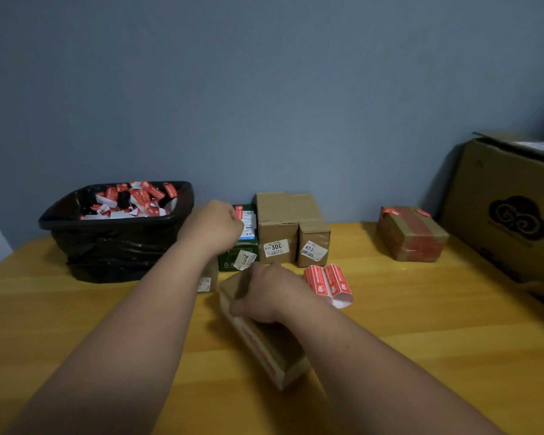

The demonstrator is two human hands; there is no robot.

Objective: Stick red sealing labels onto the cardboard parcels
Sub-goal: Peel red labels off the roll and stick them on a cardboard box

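Nearest the lens I see a long cardboard parcel (258, 334) lying slantwise on the wooden table (421, 340), low in the centre of the frame, with red-printed tape along its side. My right hand (264, 293) rests on its far end, fingers curled over the top, gripping it. My left hand (214, 226) reaches up to mid-frame, fingers closed at a red sealing label (239, 211) on the green box (239, 246); whether it pinches the label I cannot tell. Just right of the right hand lies a curled strip of red labels (327, 282). Two brown boxes (283, 227) stand behind, a taped parcel (412, 233) farther right. A black bin (117, 233) of peeled backings sits at left.
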